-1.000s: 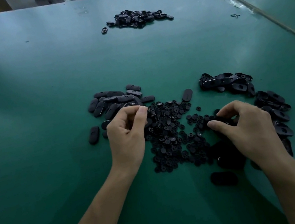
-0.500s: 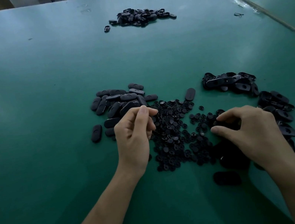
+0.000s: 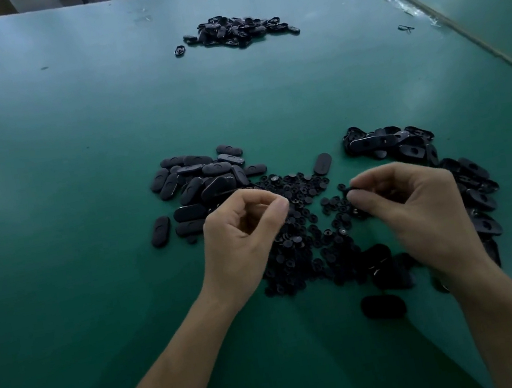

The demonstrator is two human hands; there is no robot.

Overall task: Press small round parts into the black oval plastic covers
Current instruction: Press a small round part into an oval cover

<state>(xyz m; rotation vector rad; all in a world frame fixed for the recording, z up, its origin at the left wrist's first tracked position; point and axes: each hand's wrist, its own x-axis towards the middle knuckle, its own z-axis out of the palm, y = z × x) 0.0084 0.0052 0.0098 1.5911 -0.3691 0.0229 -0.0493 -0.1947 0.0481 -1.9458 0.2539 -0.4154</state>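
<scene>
While our right hand [image 3: 420,210] pinches a black piece [image 3: 350,191] over the heap of small round parts [image 3: 305,246] on the green desk [image 3: 72,156], our left hand [image 3: 244,233] curls thumb to forefinger, and we cannot tell whether it holds anything; black oval covers [image 3: 208,181] lie piled either side

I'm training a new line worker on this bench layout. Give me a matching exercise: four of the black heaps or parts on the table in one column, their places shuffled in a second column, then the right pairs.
Things
1. heap of small round parts
2. heap of smooth-backed oval covers
3. far pile
4. single oval cover

Places
A. nearest the person, on the near side of the right hand
B. just beyond the left hand
C. far side of the green table, away from both hands
D. between the two hands

Pairs: 1-D, 2-B, 3-C, 4-A
</scene>
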